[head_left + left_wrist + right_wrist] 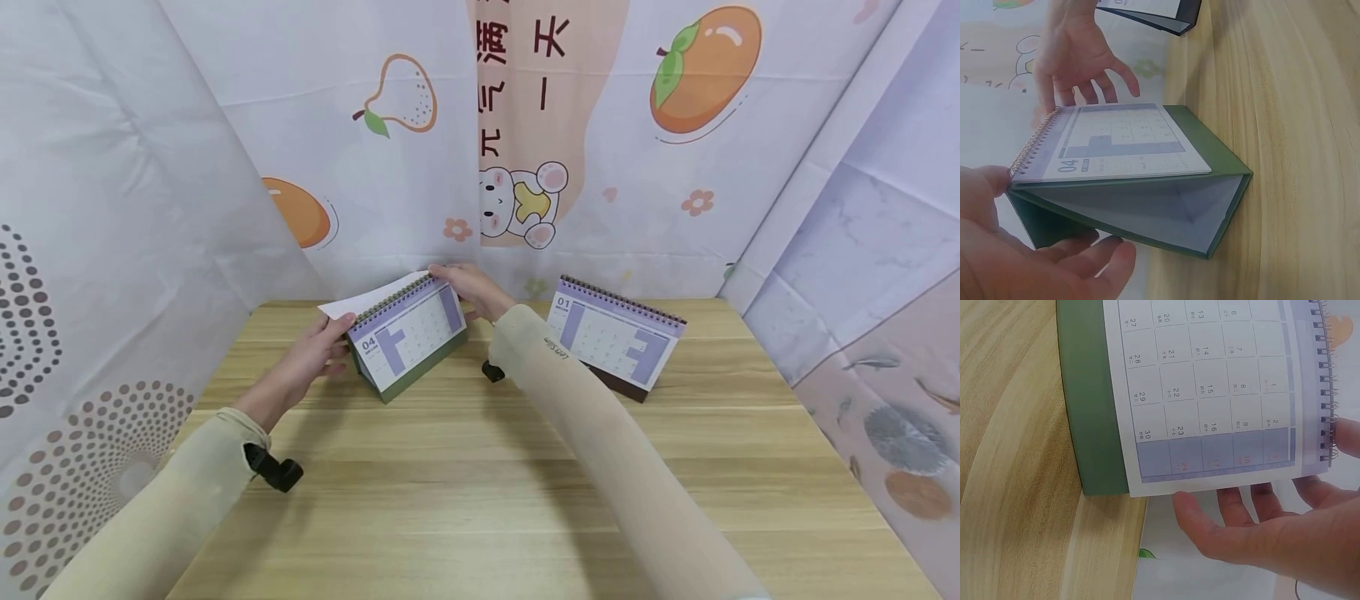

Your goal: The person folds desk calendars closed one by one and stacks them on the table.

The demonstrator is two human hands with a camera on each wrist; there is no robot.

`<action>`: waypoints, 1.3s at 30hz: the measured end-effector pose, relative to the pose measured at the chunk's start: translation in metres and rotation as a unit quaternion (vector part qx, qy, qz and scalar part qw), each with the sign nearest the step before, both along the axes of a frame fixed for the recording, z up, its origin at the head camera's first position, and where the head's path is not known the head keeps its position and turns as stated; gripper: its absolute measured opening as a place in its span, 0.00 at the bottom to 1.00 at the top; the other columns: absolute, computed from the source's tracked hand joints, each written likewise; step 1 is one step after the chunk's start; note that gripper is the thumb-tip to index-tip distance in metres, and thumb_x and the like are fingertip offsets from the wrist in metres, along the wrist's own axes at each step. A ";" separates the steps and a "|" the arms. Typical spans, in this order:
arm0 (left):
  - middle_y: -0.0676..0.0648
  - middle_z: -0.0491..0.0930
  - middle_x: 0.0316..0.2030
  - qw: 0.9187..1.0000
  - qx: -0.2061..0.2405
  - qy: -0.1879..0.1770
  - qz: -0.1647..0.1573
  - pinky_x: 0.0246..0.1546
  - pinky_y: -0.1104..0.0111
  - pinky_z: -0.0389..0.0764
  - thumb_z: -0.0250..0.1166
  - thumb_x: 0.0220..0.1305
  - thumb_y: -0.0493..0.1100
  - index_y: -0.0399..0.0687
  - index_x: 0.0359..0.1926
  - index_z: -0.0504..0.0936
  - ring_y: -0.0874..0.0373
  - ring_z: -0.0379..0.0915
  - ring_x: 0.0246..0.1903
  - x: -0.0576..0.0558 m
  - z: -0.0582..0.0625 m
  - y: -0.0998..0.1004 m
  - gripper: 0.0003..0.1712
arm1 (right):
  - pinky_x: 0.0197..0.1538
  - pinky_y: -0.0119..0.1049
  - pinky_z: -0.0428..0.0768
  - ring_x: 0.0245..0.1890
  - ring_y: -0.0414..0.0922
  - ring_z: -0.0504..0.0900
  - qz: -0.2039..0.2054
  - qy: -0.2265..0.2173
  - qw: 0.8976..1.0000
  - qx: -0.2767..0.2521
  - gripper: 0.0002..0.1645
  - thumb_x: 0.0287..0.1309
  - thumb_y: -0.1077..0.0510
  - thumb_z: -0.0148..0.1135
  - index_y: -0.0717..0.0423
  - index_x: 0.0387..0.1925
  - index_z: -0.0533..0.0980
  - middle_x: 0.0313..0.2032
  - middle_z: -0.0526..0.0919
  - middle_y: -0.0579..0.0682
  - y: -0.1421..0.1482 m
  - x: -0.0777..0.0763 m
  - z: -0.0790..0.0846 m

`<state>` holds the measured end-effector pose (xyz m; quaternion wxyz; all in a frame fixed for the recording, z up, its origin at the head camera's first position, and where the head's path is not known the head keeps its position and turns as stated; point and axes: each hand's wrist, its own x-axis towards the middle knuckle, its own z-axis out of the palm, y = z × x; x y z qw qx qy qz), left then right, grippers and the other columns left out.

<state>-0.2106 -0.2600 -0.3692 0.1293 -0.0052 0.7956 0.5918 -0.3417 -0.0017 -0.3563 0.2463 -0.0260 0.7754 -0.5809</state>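
A green-based desk calendar (408, 337) showing month 04 stands like a tent at the back left of the table. My left hand (318, 346) holds its left end, thumb at the end of the spiral binding and the other fingers behind the back panel, as the left wrist view shows. My right hand (480, 290) holds the upper right corner by the binding (1329, 394), its other fingers spread past the side edge. Behind the binding a white sheet (371, 293) sticks out toward the back. Part of the right fingertips is hidden.
A second desk calendar (618, 333), showing 01 on a dark brown base, stands to the right, partly behind my right sleeve (592, 417). Both are on a wood-grain table (450, 500). A printed curtain (337, 167) hangs close behind.
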 end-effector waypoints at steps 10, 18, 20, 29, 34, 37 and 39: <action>0.30 0.63 0.70 0.999 0.030 0.023 0.031 0.68 0.43 0.62 0.51 0.78 0.60 0.45 0.80 0.45 0.40 0.64 0.67 -0.003 0.004 0.001 0.43 | 0.67 0.69 0.61 0.72 0.57 0.61 -0.012 0.001 1.000 -0.009 0.35 0.70 0.36 0.57 0.47 0.72 0.69 0.71 0.67 0.51 -0.002 0.000 0.001; 0.39 0.76 0.60 0.995 0.075 0.035 0.051 0.68 0.48 0.65 0.54 0.78 0.52 0.45 0.80 0.38 0.63 0.77 0.50 -0.004 0.005 0.002 0.45 | 0.67 0.67 0.62 0.71 0.56 0.63 -0.020 0.006 1.000 -0.004 0.34 0.70 0.37 0.58 0.47 0.70 0.71 0.71 0.68 0.50 -0.002 0.000 0.002; 0.48 0.81 0.51 0.994 0.085 0.035 0.063 0.65 0.51 0.68 0.57 0.77 0.51 0.44 0.79 0.35 0.67 0.78 0.46 -0.004 0.006 0.003 0.47 | 0.67 0.67 0.62 0.71 0.56 0.63 -0.020 0.006 1.000 -0.004 0.35 0.70 0.37 0.58 0.47 0.71 0.70 0.71 0.68 0.50 -0.002 0.001 0.003; 0.61 0.84 0.36 0.988 0.121 0.039 0.090 0.48 0.67 0.79 0.63 0.74 0.46 0.39 0.75 0.44 0.67 0.82 0.40 -0.004 0.004 0.002 0.43 | 0.67 0.68 0.62 0.69 0.54 0.65 -0.026 0.005 1.000 -0.008 0.32 0.70 0.39 0.59 0.48 0.69 0.71 0.67 0.71 0.50 -0.003 0.001 0.003; 0.61 0.83 0.38 0.989 0.109 0.039 0.091 0.50 0.66 0.78 0.63 0.74 0.47 0.42 0.66 0.58 0.67 0.80 0.41 -0.003 0.004 0.003 0.31 | 0.67 0.68 0.60 0.68 0.54 0.66 -0.034 0.008 0.999 -0.021 0.26 0.71 0.42 0.59 0.47 0.63 0.73 0.61 0.75 0.49 -0.004 0.002 0.003; 0.61 0.83 0.39 0.990 0.104 0.038 0.088 0.51 0.66 0.79 0.63 0.74 0.47 0.46 0.59 0.65 0.67 0.80 0.42 -0.003 0.005 0.003 0.21 | 0.67 0.68 0.60 0.67 0.54 0.67 -0.035 0.012 0.999 -0.024 0.23 0.71 0.42 0.59 0.48 0.60 0.74 0.58 0.77 0.49 -0.005 0.002 0.003; 0.62 0.83 0.39 0.990 0.105 0.038 0.085 0.51 0.67 0.79 0.63 0.74 0.47 0.46 0.55 0.67 0.67 0.80 0.42 -0.002 0.004 0.002 0.18 | 0.67 0.68 0.60 0.67 0.54 0.67 -0.036 0.012 0.999 -0.024 0.21 0.71 0.43 0.59 0.48 0.58 0.75 0.57 0.77 0.49 -0.005 0.003 0.004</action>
